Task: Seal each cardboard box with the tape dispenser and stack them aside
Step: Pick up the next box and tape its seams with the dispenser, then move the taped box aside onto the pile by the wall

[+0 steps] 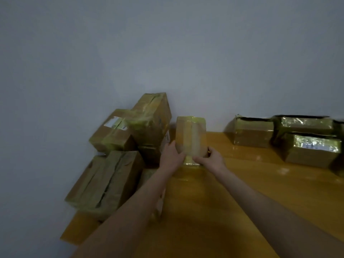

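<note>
Head view, both hands (172, 155) (210, 159) outstretched, gripping taped box (190, 136)

**Browns, Yellow-Greens and Amber**

The small box (190, 138) is pale tan, banded with yellowish tape (197, 120). The stacked boxes (119, 175) on the left are dull brown, striped yellow-green; one bears a white label (115, 122). The boxes on the right (253, 135) are darker olive-brown with silvery glints. The table (260, 192) is amber-orange, the wall (167, 43) plain grey-blue.
</note>
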Demonstrator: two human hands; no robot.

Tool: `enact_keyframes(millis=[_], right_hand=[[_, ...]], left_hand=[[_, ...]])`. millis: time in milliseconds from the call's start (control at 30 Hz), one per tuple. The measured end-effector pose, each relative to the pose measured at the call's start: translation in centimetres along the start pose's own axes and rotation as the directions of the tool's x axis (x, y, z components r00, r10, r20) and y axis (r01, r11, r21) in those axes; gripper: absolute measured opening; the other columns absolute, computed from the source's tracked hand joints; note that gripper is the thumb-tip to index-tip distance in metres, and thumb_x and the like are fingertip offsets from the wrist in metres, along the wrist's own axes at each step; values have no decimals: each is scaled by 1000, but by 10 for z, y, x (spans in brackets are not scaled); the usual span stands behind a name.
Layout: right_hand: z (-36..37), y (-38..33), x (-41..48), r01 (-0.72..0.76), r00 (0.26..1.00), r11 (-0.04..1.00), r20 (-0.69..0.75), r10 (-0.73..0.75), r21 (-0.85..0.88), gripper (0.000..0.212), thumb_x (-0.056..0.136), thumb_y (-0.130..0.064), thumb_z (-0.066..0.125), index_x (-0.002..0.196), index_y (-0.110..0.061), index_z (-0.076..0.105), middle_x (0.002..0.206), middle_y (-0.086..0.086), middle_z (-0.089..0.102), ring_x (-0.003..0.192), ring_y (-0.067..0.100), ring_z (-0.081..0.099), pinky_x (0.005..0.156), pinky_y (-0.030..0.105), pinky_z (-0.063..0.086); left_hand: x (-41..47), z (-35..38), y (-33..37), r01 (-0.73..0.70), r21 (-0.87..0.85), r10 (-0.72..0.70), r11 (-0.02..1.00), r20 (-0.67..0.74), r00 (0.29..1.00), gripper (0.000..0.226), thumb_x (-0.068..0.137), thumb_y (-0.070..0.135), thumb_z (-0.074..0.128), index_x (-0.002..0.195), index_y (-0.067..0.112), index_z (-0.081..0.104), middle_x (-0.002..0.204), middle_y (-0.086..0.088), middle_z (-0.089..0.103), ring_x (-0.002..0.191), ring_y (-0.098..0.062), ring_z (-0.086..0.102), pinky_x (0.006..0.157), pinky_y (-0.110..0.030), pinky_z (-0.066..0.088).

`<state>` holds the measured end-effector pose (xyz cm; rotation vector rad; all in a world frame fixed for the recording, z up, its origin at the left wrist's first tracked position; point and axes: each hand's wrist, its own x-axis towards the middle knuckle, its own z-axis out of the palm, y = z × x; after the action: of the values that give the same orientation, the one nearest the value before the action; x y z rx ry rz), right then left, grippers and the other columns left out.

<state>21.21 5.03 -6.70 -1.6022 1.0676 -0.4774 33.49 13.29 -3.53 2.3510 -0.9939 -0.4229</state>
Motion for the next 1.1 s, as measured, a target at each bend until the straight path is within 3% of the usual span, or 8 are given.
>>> enact_keyframes(millis=[67,200,300,467,567,767,967,1100], right_hand=[[26,-5,6,-31,999,999,-15,31,30,58,77,-21,80,127,-5,55,120,10,64,100,23,60,81,29,49],[53,-14,15,-44,996,997,-71,49,68,63,80,-18,77,135,-4,50,128,11,60,112,26,58,95,37,49],[59,-20,22,-34,992,997,-120,42,73,60,82,-16,75,134,-2,49,129,15,60,108,25,58,97,39,48],[69,-26,33,-68,984,997,-166,71,19,74,82,-23,77,143,-4,41,136,15,55,120,30,55,101,44,46],[75,-24,35,-91,980,996,-177,89,-5,72,84,-26,74,144,-8,40,137,14,55,121,30,55,100,45,46],[72,-22,30,-74,997,957,-48,63,-279,81,88,-49,63,150,-12,27,149,11,41,134,31,42,105,43,41],[8,-16,13,-84,986,707,-162,-44,-703,72,91,-46,59,150,-20,27,152,9,31,136,32,32,109,44,34],[-43,-5,-2,-143,977,629,-209,-31,-764,72,90,-45,59,150,-22,26,155,7,25,139,31,26,110,46,33]], left_hand=[[11,-12,-17,-28,38,28,999,1,1000,43,91,28,57,131,13,49,125,-9,51,113,-25,53,94,-33,45],[22,-26,-38,-92,192,85,977,42,995,35,95,30,51,126,12,48,115,-8,57,107,-24,54,83,-36,51],[27,-33,-42,-166,171,150,971,102,983,33,97,28,49,127,13,45,111,-7,61,104,-25,57,79,-39,53],[38,-44,-39,-225,147,214,963,89,973,52,98,21,48,146,12,31,142,-8,44,127,-24,45,95,-35,45],[42,-43,-40,-259,198,243,945,101,965,55,98,19,48,148,13,28,149,-6,36,133,-23,38,98,-35,43],[47,-29,-31,-321,356,272,878,181,945,54,95,28,53,143,13,34,145,-7,36,129,-25,38,93,-40,47],[50,1,3,-436,452,366,779,237,900,45,93,14,51,136,11,39,139,-8,40,127,-26,39,96,-39,43],[37,33,38,-521,468,440,713,280,853,45,93,11,45,138,10,37,142,-9,37,129,-27,38,100,-38,39]])
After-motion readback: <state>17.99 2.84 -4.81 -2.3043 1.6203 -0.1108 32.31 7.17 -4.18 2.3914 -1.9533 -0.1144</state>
